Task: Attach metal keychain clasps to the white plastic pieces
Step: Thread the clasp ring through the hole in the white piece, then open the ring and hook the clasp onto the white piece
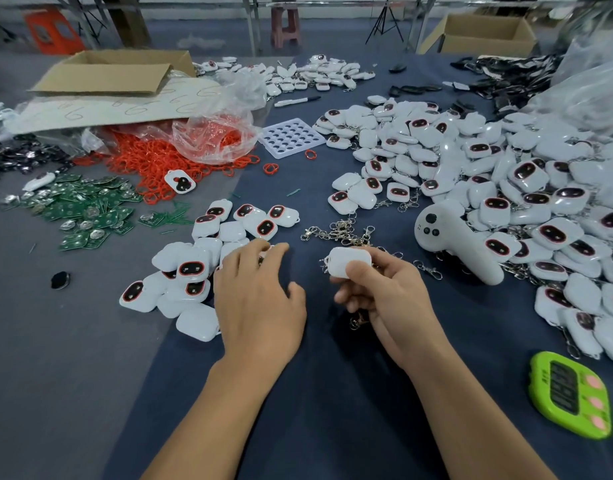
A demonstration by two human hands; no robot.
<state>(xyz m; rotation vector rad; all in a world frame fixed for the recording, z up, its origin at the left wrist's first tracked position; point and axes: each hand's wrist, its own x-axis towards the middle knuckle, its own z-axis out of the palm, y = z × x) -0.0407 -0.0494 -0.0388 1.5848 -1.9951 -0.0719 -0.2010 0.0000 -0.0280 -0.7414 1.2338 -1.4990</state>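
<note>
My right hand [377,296] grips a white plastic piece [346,259] back side up, thumb pressed on its lower edge. A metal clasp [357,320] dangles under that palm. My left hand [260,299] reaches flat over the small pile of white plastic pieces [194,271] left of centre, its fingertips touching a piece that they mostly hide. Loose metal keychain clasps [343,232] lie on the blue cloth just beyond both hands. A big heap of white pieces with clasps [506,188] fills the right side.
A white handheld controller [454,244] lies by the right heap. A green timer [571,393] sits at the near right. Orange rings [166,164], green circuit boards [87,209], a white tray with holes [291,136] and a cardboard box [114,72] occupy the left and back.
</note>
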